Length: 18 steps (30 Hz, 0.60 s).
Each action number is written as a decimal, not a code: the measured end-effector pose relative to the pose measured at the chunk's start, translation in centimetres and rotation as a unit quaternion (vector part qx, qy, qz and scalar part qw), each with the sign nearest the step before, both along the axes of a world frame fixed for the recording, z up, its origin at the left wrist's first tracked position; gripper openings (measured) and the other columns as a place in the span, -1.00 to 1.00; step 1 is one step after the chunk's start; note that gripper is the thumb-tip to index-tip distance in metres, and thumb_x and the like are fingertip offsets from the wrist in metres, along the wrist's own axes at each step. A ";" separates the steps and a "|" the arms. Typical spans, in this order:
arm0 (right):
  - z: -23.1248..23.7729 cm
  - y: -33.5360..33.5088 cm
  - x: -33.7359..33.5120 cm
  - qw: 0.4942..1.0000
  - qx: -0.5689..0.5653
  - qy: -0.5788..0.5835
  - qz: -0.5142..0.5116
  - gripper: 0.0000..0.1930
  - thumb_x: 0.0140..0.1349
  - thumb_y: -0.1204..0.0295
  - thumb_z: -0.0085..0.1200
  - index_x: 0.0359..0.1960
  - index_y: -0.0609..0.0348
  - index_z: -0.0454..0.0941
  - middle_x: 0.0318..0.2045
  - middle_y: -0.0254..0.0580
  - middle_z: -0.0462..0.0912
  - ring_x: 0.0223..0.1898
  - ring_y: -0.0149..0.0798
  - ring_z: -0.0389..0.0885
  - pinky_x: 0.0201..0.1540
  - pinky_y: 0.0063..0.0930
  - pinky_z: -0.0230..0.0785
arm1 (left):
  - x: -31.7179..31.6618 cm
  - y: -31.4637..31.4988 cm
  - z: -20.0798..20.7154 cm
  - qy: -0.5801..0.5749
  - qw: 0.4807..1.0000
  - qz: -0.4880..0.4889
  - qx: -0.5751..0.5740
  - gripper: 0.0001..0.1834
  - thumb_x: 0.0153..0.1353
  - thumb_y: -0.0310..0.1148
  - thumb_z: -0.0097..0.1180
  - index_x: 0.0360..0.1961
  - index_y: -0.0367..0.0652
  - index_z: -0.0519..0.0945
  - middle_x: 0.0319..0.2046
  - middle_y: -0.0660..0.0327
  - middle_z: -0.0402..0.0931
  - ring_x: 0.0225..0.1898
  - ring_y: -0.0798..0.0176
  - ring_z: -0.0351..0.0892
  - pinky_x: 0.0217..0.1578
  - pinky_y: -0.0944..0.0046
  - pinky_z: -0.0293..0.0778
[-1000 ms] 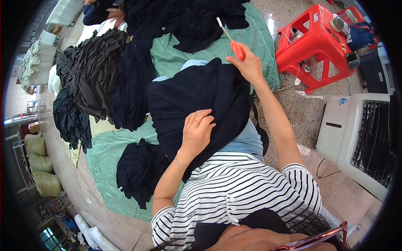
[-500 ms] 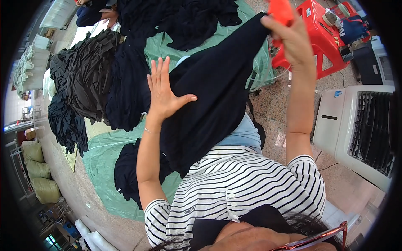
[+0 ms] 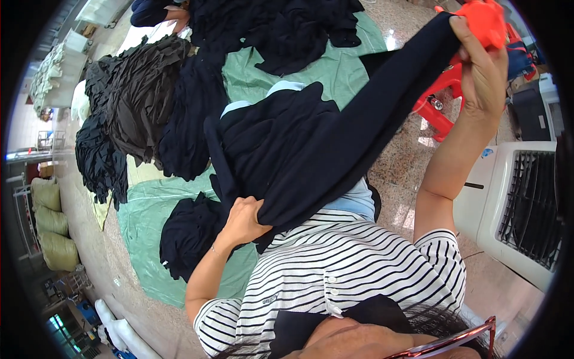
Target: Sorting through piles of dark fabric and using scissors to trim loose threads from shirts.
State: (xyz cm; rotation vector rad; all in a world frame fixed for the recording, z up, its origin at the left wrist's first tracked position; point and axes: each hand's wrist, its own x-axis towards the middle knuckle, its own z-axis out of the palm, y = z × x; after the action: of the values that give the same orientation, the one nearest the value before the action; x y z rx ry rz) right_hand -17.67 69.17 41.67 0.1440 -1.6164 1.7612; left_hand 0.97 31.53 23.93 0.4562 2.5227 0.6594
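A dark navy garment (image 3: 353, 137) lies across my lap, one long part of it stretched slantwise between my hands. My left hand (image 3: 244, 221) is closed on bunched cloth at the near end, close to my waist. Up at the far right, my right hand (image 3: 485, 78) pinches the other end between thumb and fingers. A bright orange-red piece (image 3: 487, 24) shows at the same hand, partly behind the fingers; its kind is unclear. More of the navy cloth hangs loose over my light blue trousers (image 3: 353, 203).
Grey-brown cloth (image 3: 137, 96) is heaped at the left, with dark cloth (image 3: 281, 30) piled ahead. A green sheet (image 3: 143, 239) covers floor under a smaller dark heap (image 3: 191, 233). Right of me stand a red stool (image 3: 439, 122) and a white air cooler (image 3: 478, 206). Another person (image 3: 149, 15) is at the far left.
My left hand, spread flat over the cloth before, has come down nearer and closed on it. My right hand has moved right, drawing the garment into a long taut strip.
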 end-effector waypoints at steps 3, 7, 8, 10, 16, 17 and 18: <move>-2.2 1.4 -2.0 0.989 0.081 -0.076 0.092 -0.43 0.14 0.56 0.31 0.22 0.13 0.45 -0.36 -0.50 0.51 -0.56 -0.64 0.35 -0.55 -0.76 0.15 | 0.3 -2.9 2.2 0.113 0.968 0.212 0.071 -0.60 -0.23 -0.51 0.37 -0.24 -0.24 0.62 -0.31 0.01 0.61 -0.22 -0.05 0.65 -0.15 0.09 0.54; -3.3 -0.4 -3.1 0.982 0.023 -0.089 0.163 -0.41 0.14 0.57 0.31 0.25 0.12 0.42 -0.37 -0.47 0.51 -0.57 -0.63 0.34 -0.54 -0.74 0.17 | -2.7 -7.7 10.0 0.455 0.830 0.321 0.036 -0.53 -0.10 -0.71 0.19 -0.06 -0.30 0.56 -0.26 0.10 0.61 -0.19 0.20 0.62 -0.05 0.26 0.48; -3.9 -0.1 -3.6 0.982 0.023 -0.084 0.165 -0.41 0.14 0.57 0.31 0.25 0.12 0.42 -0.37 -0.47 0.51 -0.57 -0.63 0.34 -0.54 -0.74 0.17 | -3.2 -7.5 11.4 0.537 0.783 0.313 0.016 -0.56 -0.05 -0.71 0.18 -0.05 -0.30 0.56 -0.22 0.09 0.61 -0.16 0.13 0.62 -0.02 0.24 0.48; -6.0 0.9 -4.7 0.971 0.064 -0.091 0.209 -0.52 0.22 0.54 0.26 0.20 0.14 0.50 -0.41 -0.52 0.47 -0.53 -0.62 0.32 -0.45 -0.72 0.19 | -3.2 -6.9 12.8 0.615 0.741 0.270 -0.016 -0.58 0.03 -0.60 0.20 0.00 -0.26 0.57 -0.16 0.08 0.61 -0.11 0.01 0.62 0.00 0.17 0.48; -14.9 4.0 -2.5 0.959 0.140 -0.188 0.157 -0.52 0.24 0.57 0.18 0.23 0.16 0.45 -0.13 -0.39 0.55 -0.12 -0.48 0.47 0.08 -0.54 0.30 | 0.6 -4.4 4.4 0.484 0.852 0.164 -0.117 -0.18 -0.34 -0.69 0.16 0.15 -0.07 0.60 -0.05 0.03 0.51 -0.03 -0.06 0.50 0.04 0.03 0.35; -18.3 5.9 -2.0 0.947 0.209 -0.218 0.112 -0.50 0.25 0.55 0.17 0.25 0.20 0.43 -0.02 -0.28 0.57 -0.05 -0.49 0.48 0.12 -0.53 0.30 | 1.0 -3.1 3.1 0.401 0.894 0.159 -0.123 -0.23 -0.30 -0.65 0.23 0.13 -0.05 0.61 -0.04 0.04 0.49 -0.05 -0.07 0.49 0.03 0.02 0.35; -20.3 6.4 -0.8 0.932 0.241 -0.248 0.111 -0.49 0.25 0.53 0.15 0.27 0.21 0.40 -0.01 -0.26 0.58 -0.02 -0.51 0.48 0.09 -0.49 0.33 | 1.9 -2.1 2.2 0.326 0.929 0.138 -0.113 -0.29 -0.25 -0.56 0.33 0.10 -0.04 0.61 -0.02 0.03 0.47 -0.05 -0.10 0.49 0.02 0.01 0.38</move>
State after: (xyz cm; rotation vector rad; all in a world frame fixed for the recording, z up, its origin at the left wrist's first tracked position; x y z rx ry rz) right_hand -18.45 75.57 21.33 0.1178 -2.4762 1.6027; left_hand 2.84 29.45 26.09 0.2615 3.2913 0.3319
